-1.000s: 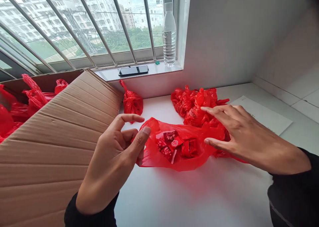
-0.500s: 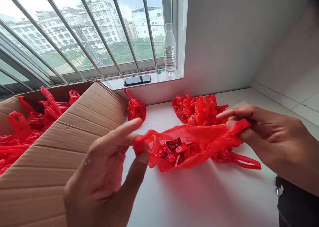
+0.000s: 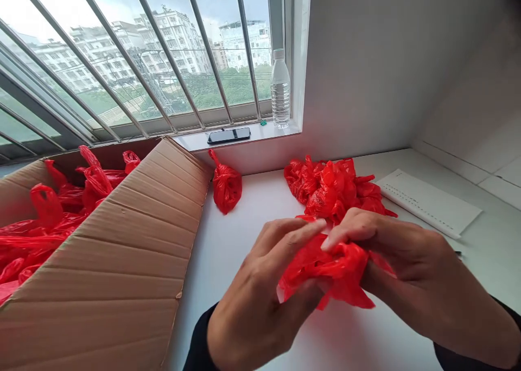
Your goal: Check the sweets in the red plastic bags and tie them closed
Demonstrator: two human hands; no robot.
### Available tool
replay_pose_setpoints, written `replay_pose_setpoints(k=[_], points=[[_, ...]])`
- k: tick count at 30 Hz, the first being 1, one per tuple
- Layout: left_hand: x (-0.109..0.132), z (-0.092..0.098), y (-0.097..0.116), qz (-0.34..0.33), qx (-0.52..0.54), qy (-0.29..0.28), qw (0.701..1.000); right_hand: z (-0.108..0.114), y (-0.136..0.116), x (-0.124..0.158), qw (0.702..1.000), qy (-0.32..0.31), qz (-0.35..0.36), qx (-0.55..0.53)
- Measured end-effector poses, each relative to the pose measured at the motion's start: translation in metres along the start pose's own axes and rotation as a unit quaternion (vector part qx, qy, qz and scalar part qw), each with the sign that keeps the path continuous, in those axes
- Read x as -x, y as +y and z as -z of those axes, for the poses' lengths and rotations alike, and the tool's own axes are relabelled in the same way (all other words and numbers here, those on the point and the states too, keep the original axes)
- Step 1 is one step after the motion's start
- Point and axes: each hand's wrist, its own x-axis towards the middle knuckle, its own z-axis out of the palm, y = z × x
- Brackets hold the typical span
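Observation:
Between my two hands is a red plastic bag (image 3: 342, 273), its mouth bunched together above the white table (image 3: 220, 262). My left hand (image 3: 268, 284) grips the bag's left side between thumb and fingers. On the other side, my right hand (image 3: 399, 262) pinches the gathered plastic, its fingertips close to those of the left. What lies inside the bag is hidden now. Just behind my hands sits a heap of crumpled red plastic bags (image 3: 334, 186). A single knotted red bag (image 3: 227, 186) stands apart, farther left near the wall.
An open cardboard box (image 3: 122, 240) holding several red bags (image 3: 93, 181) fills the left side. On the windowsill are a phone (image 3: 228, 136) and a clear water bottle (image 3: 280, 91). White printed paper (image 3: 431, 200) lies at the right.
The bag's mouth was stretched wide, showing small red wrapped packets inside. My hands have come together and bunched it shut. The view has shifted slightly.

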Motion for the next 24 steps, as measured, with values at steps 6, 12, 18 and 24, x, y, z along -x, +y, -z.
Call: replay_pose_setpoints(k=[6, 12, 18, 24], points=[[-0.007, -0.008, 0.001, 0.13, 0.261, 0.111, 0.95, 0.011, -0.001, 0.002, 0.981, 0.184, -0.043, 0.036], [-0.01, -0.014, 0.0, 0.213, 0.362, 0.126, 0.899, 0.014, -0.002, 0.003, 0.979, 0.188, -0.072, -0.017], [-0.008, -0.026, 0.016, 0.165, 0.19, -0.029, 0.967, -0.002, -0.01, 0.001, 0.99, 0.043, -0.069, -0.115], [-0.008, -0.021, 0.016, 0.143, 0.149, -0.059, 0.977, -0.005, -0.012, -0.001, 0.995, 0.0, -0.043, -0.086]])
